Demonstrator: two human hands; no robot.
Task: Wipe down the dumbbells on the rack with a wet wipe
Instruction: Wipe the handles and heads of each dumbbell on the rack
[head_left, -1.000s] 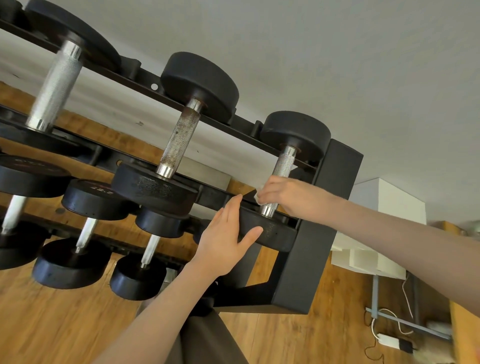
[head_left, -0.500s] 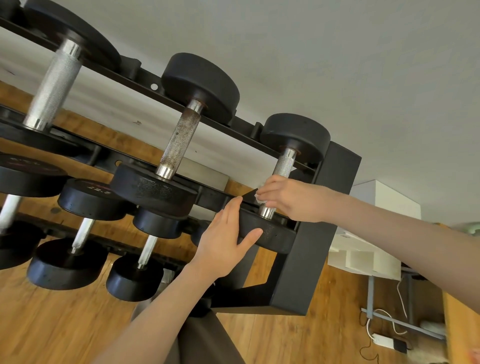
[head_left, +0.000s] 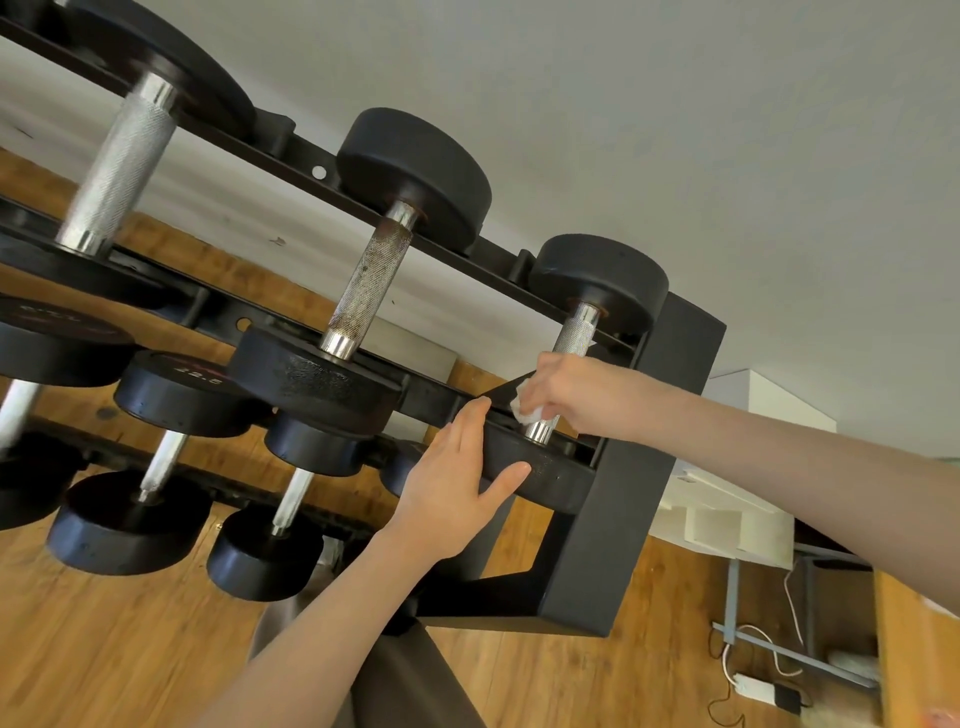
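A black rack (head_left: 644, 499) holds black dumbbells with metal handles on its top rail. The rightmost small dumbbell (head_left: 602, 280) is the one under my hands. My right hand (head_left: 566, 389) curls round the lower part of its knurled handle with a white wet wipe (head_left: 527, 410) bunched against the metal. My left hand (head_left: 452, 483) rests flat with straight fingers on the near head of the same dumbbell (head_left: 545, 467), thumb along its edge. A rusty-handled dumbbell (head_left: 371, 280) sits to the left, and a larger one (head_left: 124, 161) beyond it.
Lower rails carry several more dumbbells (head_left: 176, 389), one marked 22.5. The floor (head_left: 104, 649) is wood. A white shelf unit (head_left: 737, 499) stands to the right of the rack, with cables and a power adapter (head_left: 753, 686) on the floor below it.
My right hand with the wipe stays on the lower handle, shifting only slightly. The left hand has kept its place on the near head. The view has drifted a little.
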